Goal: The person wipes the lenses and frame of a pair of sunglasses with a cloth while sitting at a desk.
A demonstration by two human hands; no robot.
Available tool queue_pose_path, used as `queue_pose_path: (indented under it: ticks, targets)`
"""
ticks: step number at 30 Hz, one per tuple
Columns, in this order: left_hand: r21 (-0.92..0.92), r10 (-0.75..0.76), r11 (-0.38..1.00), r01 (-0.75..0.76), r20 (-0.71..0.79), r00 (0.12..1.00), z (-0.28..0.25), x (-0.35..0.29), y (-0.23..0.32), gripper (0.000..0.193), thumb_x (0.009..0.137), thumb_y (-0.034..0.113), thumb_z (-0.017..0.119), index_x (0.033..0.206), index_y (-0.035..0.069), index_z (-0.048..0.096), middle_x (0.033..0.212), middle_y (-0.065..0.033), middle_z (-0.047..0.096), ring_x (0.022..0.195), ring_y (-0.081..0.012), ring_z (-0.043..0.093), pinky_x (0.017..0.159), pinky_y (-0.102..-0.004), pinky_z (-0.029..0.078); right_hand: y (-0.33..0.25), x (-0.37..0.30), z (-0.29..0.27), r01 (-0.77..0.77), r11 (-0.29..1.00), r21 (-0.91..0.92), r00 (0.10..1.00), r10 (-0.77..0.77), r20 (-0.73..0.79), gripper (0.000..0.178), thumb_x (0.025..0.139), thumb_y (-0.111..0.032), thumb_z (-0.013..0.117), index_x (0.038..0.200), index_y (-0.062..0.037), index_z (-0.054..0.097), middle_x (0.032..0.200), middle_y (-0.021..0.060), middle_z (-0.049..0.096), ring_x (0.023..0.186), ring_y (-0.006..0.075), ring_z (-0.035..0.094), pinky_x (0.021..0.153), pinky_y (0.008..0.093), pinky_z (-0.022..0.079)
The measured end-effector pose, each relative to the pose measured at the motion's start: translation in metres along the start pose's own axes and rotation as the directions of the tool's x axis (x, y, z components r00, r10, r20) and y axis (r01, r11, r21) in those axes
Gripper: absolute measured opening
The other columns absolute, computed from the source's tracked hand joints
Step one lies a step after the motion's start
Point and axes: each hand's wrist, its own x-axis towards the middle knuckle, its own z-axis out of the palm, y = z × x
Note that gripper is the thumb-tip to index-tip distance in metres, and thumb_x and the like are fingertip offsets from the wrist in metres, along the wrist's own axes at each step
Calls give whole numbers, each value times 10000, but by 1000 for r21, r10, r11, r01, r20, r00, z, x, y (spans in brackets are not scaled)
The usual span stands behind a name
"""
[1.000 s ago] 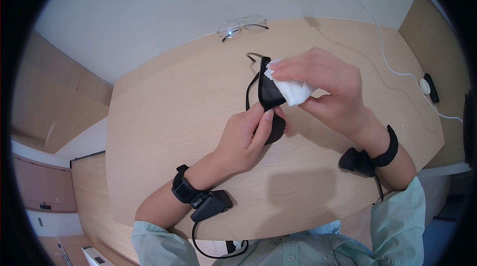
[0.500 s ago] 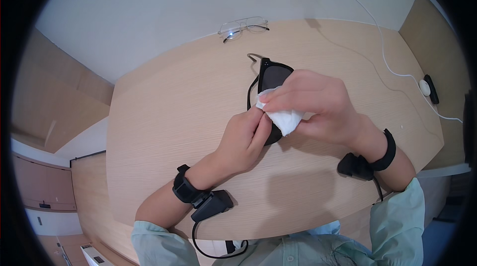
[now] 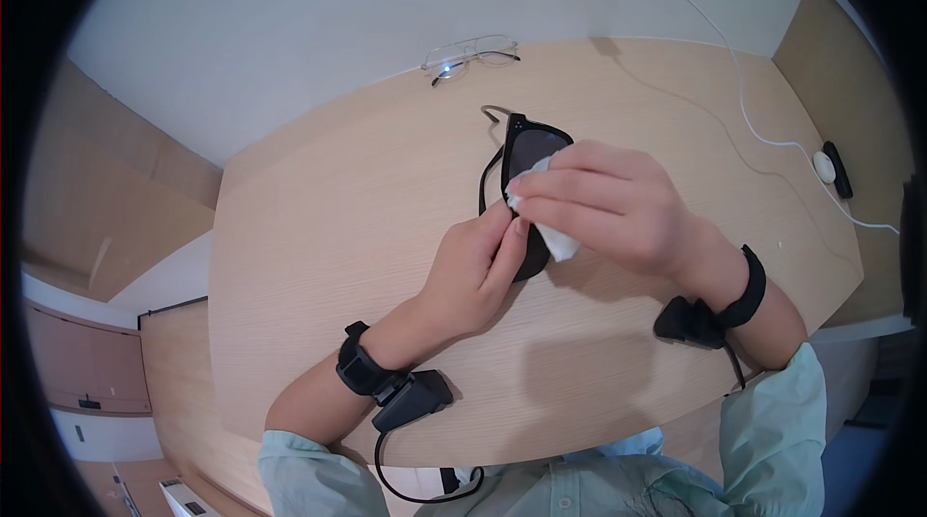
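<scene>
Head camera gives me a pale wood-grain bench (image 3: 338, 189) with rounded-looking edges bent by the lens, set against a plain whitish wall (image 3: 290, 34). A wooden side panel (image 3: 838, 83) closes off the right end, and a white cable (image 3: 741, 83) droops down the wall and over the bench's far right. Wood-toned floor (image 3: 188, 382) shows at lower left.

Near the middle of the bench I see the sunglasses (image 3: 536, 148), glossy black and thick-framed, with smooth dark lenses and slender curved temples out to the left. My left hand (image 3: 470, 264) has its grip closed on the frame around the bridge, thumb on top. My right hand (image 3: 623, 213) has its grip pinched on a soft, crumpled white cloth (image 3: 557, 243), held against the sunglasses just beside the left fingertips; I can't tell paper from fabric. Thin wire-rimmed glasses (image 3: 471, 56) with clear lenses lie by the wall.
</scene>
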Motion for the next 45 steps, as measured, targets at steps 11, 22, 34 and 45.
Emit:
queue_pose_path:
  ticks: [11, 22, 34, 45]
  targets:
    - [-159, -82, 982, 104, 139, 987, -2, 1, 2, 353, 1161, 206, 305, 1181, -8, 585, 1019, -132, 770, 961, -183, 726, 909, -328, 560, 20, 0, -14, -173, 983, -62, 983, 168, -79, 341, 634, -13, 828, 962, -48, 741, 1011, 80, 732, 862, 273, 678, 724, 351, 570]
    - [-19, -54, 998, 55, 11, 998, 0, -1, -3, 258, 1116, 207, 438, 1101, 5, 599, 781, -192, 635, 687, -335, 627, 665, -406, 480, 11, -10, -2, -186, 953, 239, 982, 173, 75, 239, 673, -107, 841, 831, -75, 665, 850, 55, 618, 791, 275, 620, 633, 378, 503]
    - [-240, -89, 964, 116, 121, 989, -1, 2, 1, 339, 1158, 213, 328, 1179, -5, 587, 1005, -133, 761, 956, -182, 714, 898, -325, 550, 28, -8, -18, -375, 922, 96, 915, 385, -118, 245, 695, 22, 815, 893, -66, 702, 865, 66, 681, 779, 267, 673, 673, 336, 529]
    - [-150, -90, 982, 113, 155, 984, -4, 1, -1, 351, 1161, 214, 311, 1178, -4, 586, 1031, -140, 768, 977, -192, 724, 918, -334, 555, 14, 0, -11, -294, 942, 161, 954, 301, -17, 403, 673, 61, 800, 1054, -65, 763, 1129, 89, 743, 989, 279, 701, 803, 356, 580]
